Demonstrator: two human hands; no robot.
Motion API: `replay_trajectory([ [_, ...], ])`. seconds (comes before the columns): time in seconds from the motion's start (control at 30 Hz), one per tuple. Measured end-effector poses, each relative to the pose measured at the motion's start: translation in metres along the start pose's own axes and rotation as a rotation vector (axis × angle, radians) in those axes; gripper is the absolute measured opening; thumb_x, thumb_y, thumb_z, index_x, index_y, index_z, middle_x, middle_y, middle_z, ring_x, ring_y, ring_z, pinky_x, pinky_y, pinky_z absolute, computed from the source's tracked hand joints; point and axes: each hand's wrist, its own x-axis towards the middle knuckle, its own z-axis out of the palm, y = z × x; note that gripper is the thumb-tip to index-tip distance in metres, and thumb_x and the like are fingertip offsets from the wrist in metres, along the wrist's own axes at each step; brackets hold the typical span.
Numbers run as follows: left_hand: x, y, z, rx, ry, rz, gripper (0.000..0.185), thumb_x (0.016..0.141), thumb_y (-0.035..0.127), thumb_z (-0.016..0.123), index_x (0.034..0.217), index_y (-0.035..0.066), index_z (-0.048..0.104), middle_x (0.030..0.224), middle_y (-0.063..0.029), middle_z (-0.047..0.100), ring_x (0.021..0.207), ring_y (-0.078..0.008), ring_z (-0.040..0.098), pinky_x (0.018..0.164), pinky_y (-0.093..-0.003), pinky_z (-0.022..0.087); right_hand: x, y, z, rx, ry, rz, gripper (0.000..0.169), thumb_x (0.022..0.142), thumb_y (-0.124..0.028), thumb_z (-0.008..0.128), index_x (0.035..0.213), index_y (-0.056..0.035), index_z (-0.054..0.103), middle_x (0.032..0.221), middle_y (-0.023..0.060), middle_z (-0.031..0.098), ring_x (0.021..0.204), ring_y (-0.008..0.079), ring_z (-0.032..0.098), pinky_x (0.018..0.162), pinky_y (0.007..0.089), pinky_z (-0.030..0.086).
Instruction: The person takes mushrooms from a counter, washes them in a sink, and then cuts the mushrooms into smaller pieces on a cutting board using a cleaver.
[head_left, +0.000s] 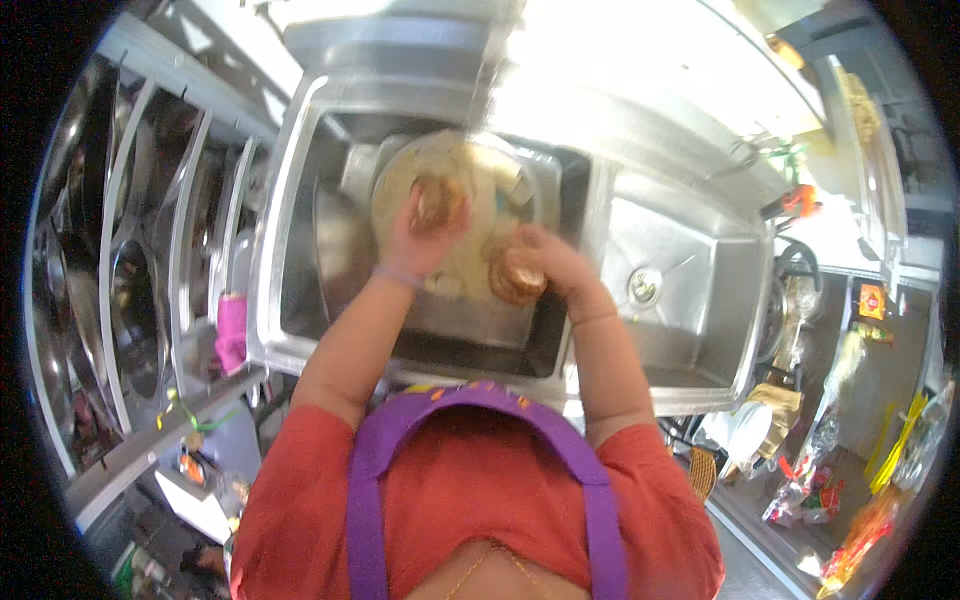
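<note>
My left hand (427, 240) is raised over the left sink basin (551, 330), its fingers around a brown rounded item (436, 201). Motion blur hides exactly what that item is. To its right, my right hand (555, 259) grips a second brown rounded item (517, 279), which shows a paler patch on its side. Both hands are above a wide round bowl (397, 169) that stands in the basin and looks pale yellowish inside. A light-coloured block-like thing (499, 169) shows near the bowl's far right side, too blurred to name.
The right sink basin (675, 247) has a round drain (644, 286). At the left stands a metal rack (142, 225) with shiny metalware, and a pink cylindrical thing (232, 330) beside the sink. Packets and plastic bags (832, 420) lie on a shelf at the right.
</note>
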Motion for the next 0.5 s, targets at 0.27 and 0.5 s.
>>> replay_trajectory([
  [0.27,0.007,-0.006,-0.011,0.514,0.057,0.156,0.046,0.094,0.025,0.067,0.136,0.016,0.051,0.129,-0.0096,0.056,0.115,-0.0312,0.057,0.095,-0.0487,0.050,0.024,-0.005,-0.005,0.440,0.031,-0.119,0.043,0.090,-0.020,0.071,0.127,-0.0022,0.059,0.111,0.0071,0.066,0.102,0.0171,0.061,0.089,0.0308,0.050],
  [0.5,-0.008,-0.008,-0.060,1.632,0.080,0.860,0.059,0.083,0.020,0.076,0.133,0.005,0.049,0.120,-0.0142,0.062,0.108,-0.0272,0.063,0.092,-0.0379,0.052,0.012,-0.007,0.013,0.179,-0.080,-0.276,0.034,0.092,-0.010,0.062,0.124,0.0022,0.058,0.109,0.0051,0.065,0.102,0.0151,0.060,0.089,0.0289,0.048],
])
